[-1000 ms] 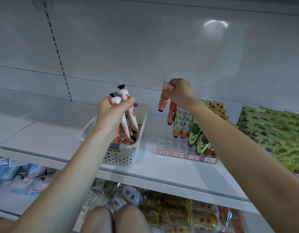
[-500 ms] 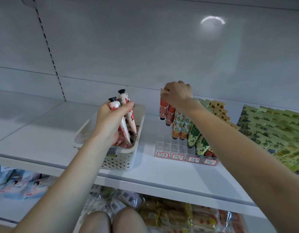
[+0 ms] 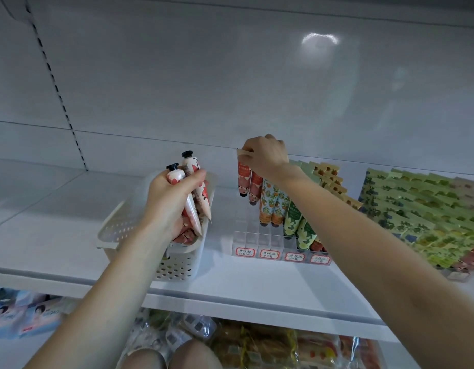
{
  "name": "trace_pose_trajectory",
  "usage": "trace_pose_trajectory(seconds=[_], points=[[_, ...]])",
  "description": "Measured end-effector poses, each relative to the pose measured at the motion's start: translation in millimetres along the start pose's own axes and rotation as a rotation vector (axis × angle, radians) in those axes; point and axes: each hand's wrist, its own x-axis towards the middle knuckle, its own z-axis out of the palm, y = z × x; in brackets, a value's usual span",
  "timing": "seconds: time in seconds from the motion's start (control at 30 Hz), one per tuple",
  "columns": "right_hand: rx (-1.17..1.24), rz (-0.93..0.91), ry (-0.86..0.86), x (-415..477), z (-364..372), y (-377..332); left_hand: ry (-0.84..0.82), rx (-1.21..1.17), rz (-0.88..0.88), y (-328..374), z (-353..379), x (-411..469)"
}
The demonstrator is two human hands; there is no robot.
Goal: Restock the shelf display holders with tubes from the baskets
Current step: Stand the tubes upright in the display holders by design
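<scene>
Left hand (image 3: 172,198) grip: closed on two spare tubes (image 3: 194,194) over the basket (image 3: 174,265). Right hand (image 3: 265,155) grip: pinching the crimp of a red tube (image 3: 244,179), cap-down over the holder (image 3: 257,235). Suggest keeping it vertical below the grip, seating it in the back-left cell.

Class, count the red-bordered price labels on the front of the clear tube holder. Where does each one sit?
4. They run along the front edge of the clear holder: far left, next, third, and rightmost beside the forearm, which may hide more.
</scene>
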Motion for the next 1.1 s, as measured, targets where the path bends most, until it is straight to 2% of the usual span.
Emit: trace_pose_trajectory(seconds=[1.1], points=[[-0.181,-0.034,0.071,5,19,-5,-0.032,-0.021,0.003,-8,2,10]])
